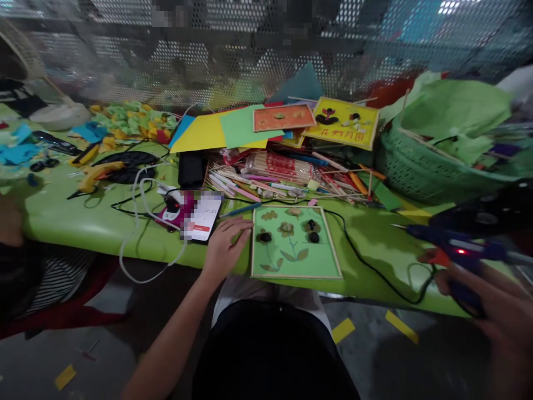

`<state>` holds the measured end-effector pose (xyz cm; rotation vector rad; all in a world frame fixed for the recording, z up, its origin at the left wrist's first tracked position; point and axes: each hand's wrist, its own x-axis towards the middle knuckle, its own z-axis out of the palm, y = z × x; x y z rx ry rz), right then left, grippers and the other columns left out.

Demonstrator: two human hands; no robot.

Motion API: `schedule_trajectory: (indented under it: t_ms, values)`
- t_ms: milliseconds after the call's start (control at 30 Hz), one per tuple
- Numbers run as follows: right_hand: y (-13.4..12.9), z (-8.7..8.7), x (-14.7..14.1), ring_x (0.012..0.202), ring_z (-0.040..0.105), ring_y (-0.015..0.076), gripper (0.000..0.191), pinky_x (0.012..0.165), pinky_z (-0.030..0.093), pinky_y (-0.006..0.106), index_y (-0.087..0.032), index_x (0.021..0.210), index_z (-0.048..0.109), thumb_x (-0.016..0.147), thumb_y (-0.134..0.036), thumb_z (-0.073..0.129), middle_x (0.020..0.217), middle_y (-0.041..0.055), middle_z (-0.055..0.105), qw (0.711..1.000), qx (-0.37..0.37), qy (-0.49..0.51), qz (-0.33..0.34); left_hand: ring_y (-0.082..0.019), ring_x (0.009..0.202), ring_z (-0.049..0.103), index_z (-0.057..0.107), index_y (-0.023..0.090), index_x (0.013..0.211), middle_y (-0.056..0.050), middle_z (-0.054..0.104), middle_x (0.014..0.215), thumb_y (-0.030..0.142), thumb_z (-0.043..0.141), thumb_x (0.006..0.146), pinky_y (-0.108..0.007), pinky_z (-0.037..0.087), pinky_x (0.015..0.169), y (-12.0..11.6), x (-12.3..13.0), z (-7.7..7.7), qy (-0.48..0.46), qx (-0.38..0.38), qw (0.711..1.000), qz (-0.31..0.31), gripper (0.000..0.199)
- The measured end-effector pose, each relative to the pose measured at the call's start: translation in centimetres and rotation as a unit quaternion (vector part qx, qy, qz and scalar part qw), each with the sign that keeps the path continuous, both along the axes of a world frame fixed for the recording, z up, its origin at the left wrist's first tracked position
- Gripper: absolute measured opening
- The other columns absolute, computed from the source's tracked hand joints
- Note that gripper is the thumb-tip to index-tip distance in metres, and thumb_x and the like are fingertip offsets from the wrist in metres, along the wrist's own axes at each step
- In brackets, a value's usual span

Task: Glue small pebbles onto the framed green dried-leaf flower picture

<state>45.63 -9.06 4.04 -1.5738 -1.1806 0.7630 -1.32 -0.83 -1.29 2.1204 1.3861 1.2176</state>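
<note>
A framed green picture [297, 266] lies flat at the table's front edge, decorated with flowers, leaves and dark stone-like pieces. Beside its left edge my left hand [227, 241] rests on the green table, fingers stretched out, holding nothing. The fingertips reach the frame's side; whether they press on it I cannot tell. At the right, my right hand [495, 294] is wrapped around a dark blue glue gun [462, 239] with an orange trigger and a lit red light. Its nozzle points left, toward the picture but apart from it.
A phone [204, 216] and white cable lie left of my left hand. Behind are sticks and pens [266, 178], coloured paper [204, 133] and a yellow framed picture [343, 125]. A green basket [433, 172] stands back right. The glue gun's black cord [366, 264] crosses the table.
</note>
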Motion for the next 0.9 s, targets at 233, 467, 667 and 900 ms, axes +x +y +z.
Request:
schedule_trajectory:
  t_ms: [233, 467, 667, 900]
  values:
    - [5.9, -3.8, -0.2, 0.054, 0.060, 0.0208, 0.032, 0.042, 0.051, 0.027, -0.025, 0.076, 0.077, 0.053, -0.045, 0.087, 0.066, 0.0056, 0.067, 0.992, -0.105, 0.067, 0.002, -0.022, 0.110, 0.067, 0.073, 0.022, 0.101, -0.004, 0.077, 0.103, 0.026, 0.057, 0.095, -0.042, 0.052, 0.098, -0.2, 0.1, -0.1, -0.031, 0.016, 0.999, 0.007, 0.017]
    - [7.6, -4.7, -1.3, 0.059, 0.059, 0.0122, 0.040, 0.047, 0.048, 0.017, -0.019, 0.081, 0.077, 0.050, -0.040, 0.090, 0.074, 0.0043, 0.069, 0.978, -0.156, 0.113, -0.075, -0.023, 0.111, 0.066, 0.073, 0.023, 0.101, -0.004, 0.077, 0.104, 0.025, 0.056, 0.095, -0.042, 0.050, 0.101, -0.4, 0.2, 0.1, -0.039, -0.013, 0.999, 0.013, 0.018]
    - [8.0, -4.3, -1.3, 0.072, 0.062, 0.0176, 0.028, 0.064, 0.050, 0.028, -0.021, 0.074, 0.075, 0.063, -0.046, 0.081, 0.081, 0.0070, 0.072, 0.982, -0.157, -0.017, -0.102, -0.022, 0.111, 0.066, 0.073, 0.023, 0.102, -0.004, 0.077, 0.105, 0.027, 0.057, 0.095, -0.041, 0.050, 0.100, -0.4, 0.3, 0.1, -0.032, -0.022, 0.999, 0.012, 0.018]
    - [6.8, -1.9, -0.9, 0.056, 0.059, 0.0239, 0.040, 0.063, 0.042, 0.043, -0.028, 0.074, 0.072, 0.071, -0.067, 0.061, 0.072, 0.0145, 0.070, 0.928, -0.231, -0.278, -0.092, -0.022, 0.110, 0.066, 0.073, 0.021, 0.101, -0.004, 0.077, 0.104, 0.026, 0.056, 0.095, -0.041, 0.050, 0.100, -0.5, 0.4, 0.1, -0.010, -0.018, 1.000, 0.019, 0.018]
